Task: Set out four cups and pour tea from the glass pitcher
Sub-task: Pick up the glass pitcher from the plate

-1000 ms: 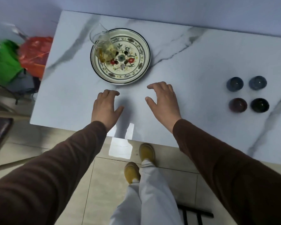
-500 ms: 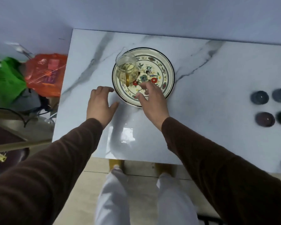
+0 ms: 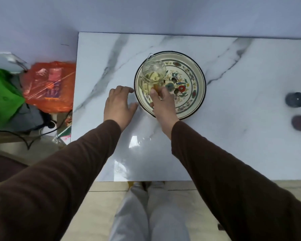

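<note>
right hand point(image 3: 161, 100) reaches over plate point(image 3: 196, 105), fingers pinching the glass pitcher point(image 3: 152, 74) handle. left hand point(image 3: 119, 103) flat, fingers spread, empty on table point(image 3: 233, 136).

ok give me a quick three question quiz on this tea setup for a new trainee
1. True or false: the glass pitcher stands on the patterned plate.
2. Which hand is at the pitcher's handle? A) left hand B) right hand C) neither
3. Fill in: the dark cups sit at the table's ____ edge in this view, apart from the plate.

Key
1. True; it stands on the plate's left part, with yellowish tea in it.
2. B; the right hand has its fingers at the handle, though whether the grip has closed cannot be told. The left hand lies open on the marble table beside the plate.
3. right
</note>
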### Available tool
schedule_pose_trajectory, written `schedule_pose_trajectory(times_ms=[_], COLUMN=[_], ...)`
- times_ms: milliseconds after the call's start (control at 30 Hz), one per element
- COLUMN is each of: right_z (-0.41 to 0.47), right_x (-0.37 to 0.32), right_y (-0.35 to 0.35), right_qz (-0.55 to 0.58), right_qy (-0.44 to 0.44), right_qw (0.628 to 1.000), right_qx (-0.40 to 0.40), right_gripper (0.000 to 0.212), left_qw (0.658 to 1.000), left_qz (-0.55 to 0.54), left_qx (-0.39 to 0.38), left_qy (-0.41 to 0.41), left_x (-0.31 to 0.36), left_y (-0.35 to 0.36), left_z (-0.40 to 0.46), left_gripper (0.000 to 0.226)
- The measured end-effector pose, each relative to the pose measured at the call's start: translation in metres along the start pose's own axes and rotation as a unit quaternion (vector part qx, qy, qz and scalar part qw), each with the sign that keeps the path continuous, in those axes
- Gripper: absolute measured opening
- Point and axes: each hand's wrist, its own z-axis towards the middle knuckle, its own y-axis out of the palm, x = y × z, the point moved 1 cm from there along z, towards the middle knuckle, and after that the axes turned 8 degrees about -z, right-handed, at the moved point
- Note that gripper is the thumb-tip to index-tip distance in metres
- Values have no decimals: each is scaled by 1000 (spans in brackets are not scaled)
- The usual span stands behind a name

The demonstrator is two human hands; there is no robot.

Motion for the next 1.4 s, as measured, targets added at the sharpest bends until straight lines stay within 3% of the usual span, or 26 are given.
schedule_pose_trajectory(times_ms=[133,300,700,967,1400], right_z=[6,6,-58,-118,-177], right_x=[1,1,13,79,191], right_y=[6,-7,-124,-247,-435], right_qz=[42,81,98,74,27], right_qy=[9,11,-20,-8,-6], right_qw=[999,996,989,982,982], right_qx=[2,33,112,171,188], right_gripper=[16,21,22,24,31], left_qw=[1000,998,970,943,937], left_qz=[10,49,168,206,179], left_qx=[-4,-18,-74,-115,-160], left_qy=[6,24,161,234,256], left_x=[-1,6,93,194,327], left_y=[5,6,26,112,275], left_z=[4,5,8,-40,-130], left_gripper=[38,38,41,42,44])
